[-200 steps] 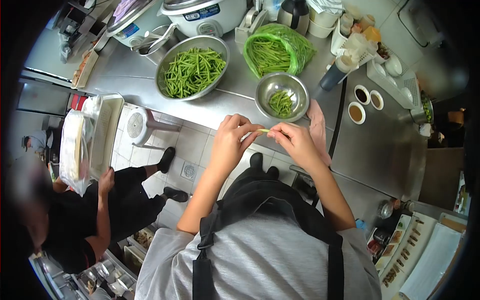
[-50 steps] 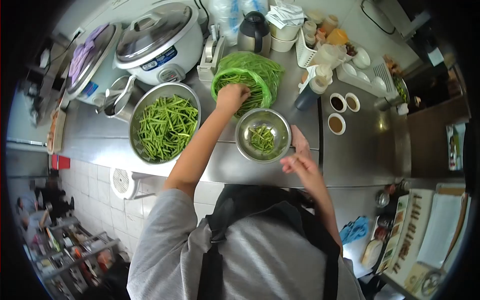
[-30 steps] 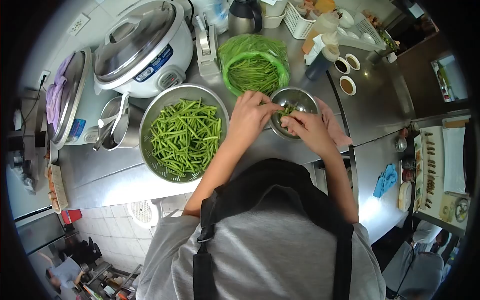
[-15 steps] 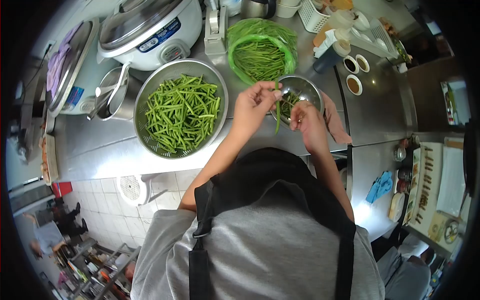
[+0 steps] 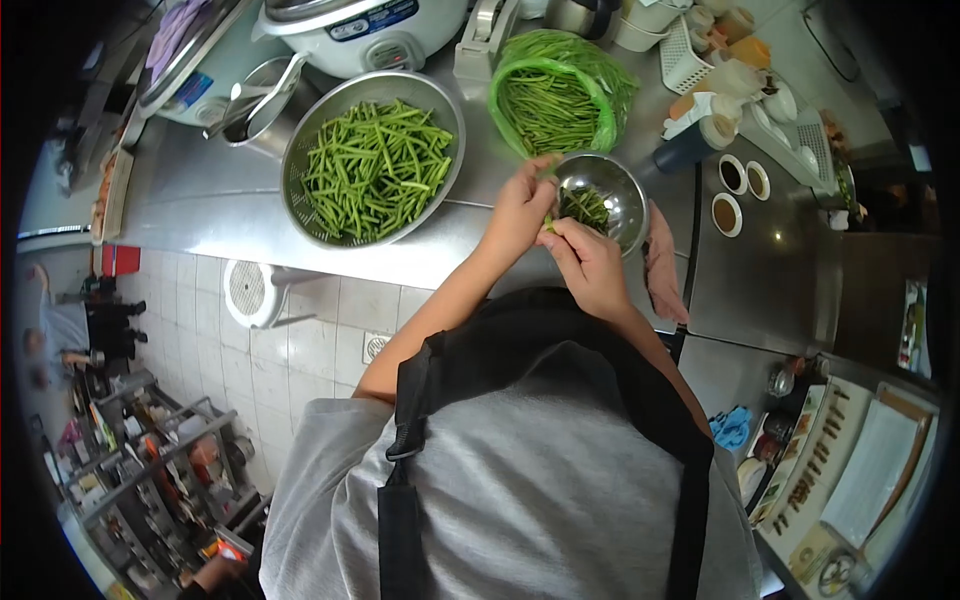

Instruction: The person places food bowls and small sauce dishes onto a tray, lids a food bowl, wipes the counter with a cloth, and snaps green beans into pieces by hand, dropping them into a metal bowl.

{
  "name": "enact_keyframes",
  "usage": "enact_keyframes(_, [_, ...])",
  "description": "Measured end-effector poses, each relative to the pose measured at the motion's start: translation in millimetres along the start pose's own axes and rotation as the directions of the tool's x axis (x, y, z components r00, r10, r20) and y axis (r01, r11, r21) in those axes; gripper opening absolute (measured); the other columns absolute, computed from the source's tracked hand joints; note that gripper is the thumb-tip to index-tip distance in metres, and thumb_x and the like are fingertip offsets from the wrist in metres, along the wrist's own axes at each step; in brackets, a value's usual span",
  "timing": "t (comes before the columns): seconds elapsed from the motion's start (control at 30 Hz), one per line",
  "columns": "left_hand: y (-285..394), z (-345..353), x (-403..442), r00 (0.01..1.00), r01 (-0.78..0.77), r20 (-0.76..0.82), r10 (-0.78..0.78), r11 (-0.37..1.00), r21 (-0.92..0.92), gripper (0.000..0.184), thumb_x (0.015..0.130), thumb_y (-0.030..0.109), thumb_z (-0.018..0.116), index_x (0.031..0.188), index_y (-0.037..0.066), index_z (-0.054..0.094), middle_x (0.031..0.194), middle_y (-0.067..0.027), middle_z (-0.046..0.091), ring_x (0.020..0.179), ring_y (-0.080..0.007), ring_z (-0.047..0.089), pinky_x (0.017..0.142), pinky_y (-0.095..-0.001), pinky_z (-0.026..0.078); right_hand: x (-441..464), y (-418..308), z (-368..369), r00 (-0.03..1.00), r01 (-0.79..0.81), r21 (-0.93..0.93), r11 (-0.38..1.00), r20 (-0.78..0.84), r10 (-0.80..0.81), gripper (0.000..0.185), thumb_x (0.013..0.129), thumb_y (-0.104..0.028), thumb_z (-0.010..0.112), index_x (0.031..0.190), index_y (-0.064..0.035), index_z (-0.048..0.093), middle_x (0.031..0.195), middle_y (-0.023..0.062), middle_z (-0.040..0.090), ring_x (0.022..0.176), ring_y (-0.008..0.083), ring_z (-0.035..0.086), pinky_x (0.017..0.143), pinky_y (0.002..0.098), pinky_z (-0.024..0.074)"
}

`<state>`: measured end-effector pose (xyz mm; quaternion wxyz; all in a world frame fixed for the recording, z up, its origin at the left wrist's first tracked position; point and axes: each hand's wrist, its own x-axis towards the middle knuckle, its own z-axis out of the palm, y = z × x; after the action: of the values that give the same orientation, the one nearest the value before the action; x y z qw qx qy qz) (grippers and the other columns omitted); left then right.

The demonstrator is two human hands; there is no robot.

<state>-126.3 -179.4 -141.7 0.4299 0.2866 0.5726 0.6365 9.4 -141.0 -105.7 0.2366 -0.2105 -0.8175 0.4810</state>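
Observation:
My left hand (image 5: 522, 207) holds a green bean upright between thumb and fingers, at the left rim of a small steel bowl (image 5: 625, 200). My right hand (image 5: 588, 262) pinches the bean's lower end, just in front of that bowl. Bean scraps (image 5: 586, 207) lie in the bowl. Behind it, an open green plastic bag (image 5: 620, 85) is full of long beans (image 5: 550, 108). To the left stands a large steel colander (image 5: 455, 150), heaped with short bean pieces (image 5: 375, 170). A pink cloth (image 5: 662, 262) lies right of the small bowl.
A rice cooker (image 5: 385, 35), a steel pot (image 5: 270, 125) with ladles and a tape dispenser (image 5: 485, 45) stand at the back. Sauce cups (image 5: 727, 214) and bottles (image 5: 700, 143) are at the right. A stool (image 5: 250, 293) stands on the floor left; people are farther off.
My right hand has come out of the small bowl and now grips the bean's lower end beside my left hand. Since earlier, my left hand has left the green bag. The view has shifted.

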Motion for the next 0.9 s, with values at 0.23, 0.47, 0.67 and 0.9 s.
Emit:
enact_keyframes(0.23, [-14,2,28,0.993,0.112,-0.032,-0.115,0.990,-0.086,0.037,0.091,0.016,0.049,0.124,-0.001,0.049,0.080,-0.0047,0.056,0.068,-0.0121,0.053,0.059,-0.0226,0.043,-8,18,-29,1.000,-0.020,0.088,0.996,-0.006,0.021,0.015,0.091,-0.006,0.048,0.092,-0.0001,0.062,0.071,0.0079,0.059,0.064,0.0145,0.057,0.062,0.0260,0.0442])
enact_keyframes(0.47, [-35,-12,132,0.920,-0.265,0.192,0.342,0.180,0.947,0.022,0.079,0.021,0.060,0.099,0.013,0.064,0.093,-0.0151,0.059,0.083,-0.0334,0.062,0.073,-0.0434,0.051,6,58,-66,0.950,0.116,-0.509,0.853,-0.195,-0.245,0.016,0.090,-0.010,0.051,0.094,-0.0015,0.064,0.081,0.0086,0.061,0.076,0.0093,0.053,0.065,0.0228,0.0411])
enact_keyframes(0.67, [-32,-23,164,0.880,-0.398,0.413,0.234,-0.110,0.911,0.020,0.077,0.023,0.065,0.091,0.009,0.064,0.093,-0.0111,0.059,0.093,-0.0297,0.060,0.077,-0.0398,0.051,5,61,-90,0.920,-0.358,-0.087,0.929,-0.200,0.336,0.018,0.084,-0.022,0.066,0.087,-0.0044,0.069,0.091,0.0128,0.068,0.085,0.0254,0.065,0.075,0.0317,0.0478])
enact_keyframes(0.9, [47,-8,116,0.690,-0.646,0.564,0.453,0.033,0.763,0.013,0.074,0.015,0.068,0.085,0.011,0.063,0.087,-0.0020,0.060,0.083,-0.0240,0.055,0.073,-0.0360,0.048,34,55,-76,0.941,-0.201,-0.065,0.977,-0.290,0.174,0.024,0.090,-0.025,0.060,0.099,-0.0041,0.065,0.082,0.0126,0.067,0.076,0.0229,0.064,0.071,0.0320,0.0483])
